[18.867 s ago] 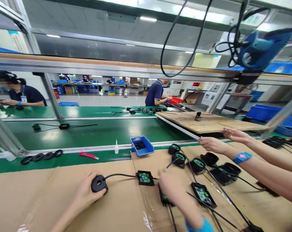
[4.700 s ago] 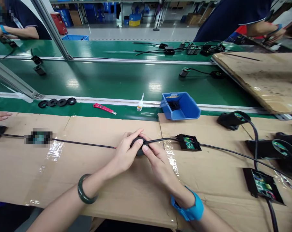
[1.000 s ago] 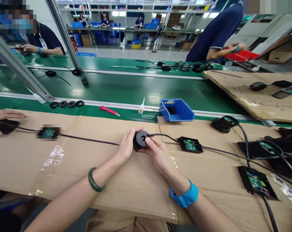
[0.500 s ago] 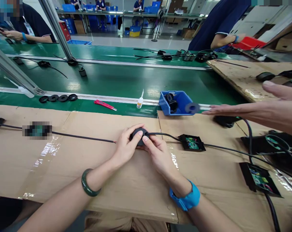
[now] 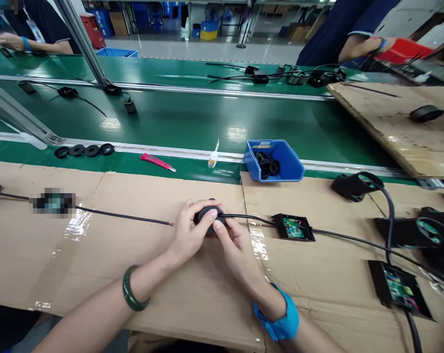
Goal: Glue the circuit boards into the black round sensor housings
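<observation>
Head camera: the left hand (image 5: pixel 192 229) and the right hand (image 5: pixel 237 241) pinch a round black part (image 5: pixel 202 213) between them, thumbs against it. It looks light and hard (my guess), so its edge seems the best place to hold. It is dull and dark, and a black cable (image 5: pixel 248 216) runs from it, right of the grip.

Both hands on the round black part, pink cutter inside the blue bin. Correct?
No: the pink cutter lies on the green surface, left of the blue bin (head view). Left hand and right hand are on the round black part.
</observation>
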The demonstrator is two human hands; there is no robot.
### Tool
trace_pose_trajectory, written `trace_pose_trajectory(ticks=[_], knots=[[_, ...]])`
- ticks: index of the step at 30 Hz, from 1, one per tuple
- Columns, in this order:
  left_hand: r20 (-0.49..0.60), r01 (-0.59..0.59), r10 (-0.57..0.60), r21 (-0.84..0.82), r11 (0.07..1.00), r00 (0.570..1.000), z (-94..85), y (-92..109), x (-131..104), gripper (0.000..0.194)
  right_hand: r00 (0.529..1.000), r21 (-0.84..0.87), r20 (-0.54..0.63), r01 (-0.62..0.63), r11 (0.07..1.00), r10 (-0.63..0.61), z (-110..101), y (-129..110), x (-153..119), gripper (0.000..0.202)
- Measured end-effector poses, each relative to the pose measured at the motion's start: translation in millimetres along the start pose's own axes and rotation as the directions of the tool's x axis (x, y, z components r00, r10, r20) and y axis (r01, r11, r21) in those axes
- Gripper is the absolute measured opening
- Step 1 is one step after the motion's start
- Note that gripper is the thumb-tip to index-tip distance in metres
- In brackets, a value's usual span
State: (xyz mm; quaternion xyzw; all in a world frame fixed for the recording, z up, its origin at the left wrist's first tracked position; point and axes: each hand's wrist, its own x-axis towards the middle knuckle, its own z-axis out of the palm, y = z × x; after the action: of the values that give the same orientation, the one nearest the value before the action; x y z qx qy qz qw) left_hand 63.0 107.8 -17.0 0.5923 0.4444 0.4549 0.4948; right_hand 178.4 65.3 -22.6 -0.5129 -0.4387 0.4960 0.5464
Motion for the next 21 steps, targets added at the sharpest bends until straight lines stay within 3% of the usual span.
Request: trace_pose_trajectory(ticks=[5,11,17,21], knots=[[0.008,0.021,-0.021,0.033,0.999,1.0,0.5,2.1,2.1,0.023,1.0,-0.064,0.002,0.009,0.998,-0.009,-2.2,0.8,0.1,0.047],[-0.009,0.056,-0.055,0.067,0.996,0.998,3.1,2.8,6.6,0.026,0.996,0.017,-0.036,-0.076,0.997,0.076,-4.0,-5.0,4.5,0.038],[0.023,0.135,-0.135,0.012,0.991,0.991,-0.8,2.9,2.7,0.052,0.991,0.106,-0.024,-0.13,0.986,0.134,-8.2,-0.8,4.3,0.035],[0.059,0.086,-0.088,0.042,0.995,0.994,-3.8,5.3,-2.2,0.033,0.99,0.095,-0.03,-0.132,0.987,0.136,-9.6,-1.2,1.3,0.034]])
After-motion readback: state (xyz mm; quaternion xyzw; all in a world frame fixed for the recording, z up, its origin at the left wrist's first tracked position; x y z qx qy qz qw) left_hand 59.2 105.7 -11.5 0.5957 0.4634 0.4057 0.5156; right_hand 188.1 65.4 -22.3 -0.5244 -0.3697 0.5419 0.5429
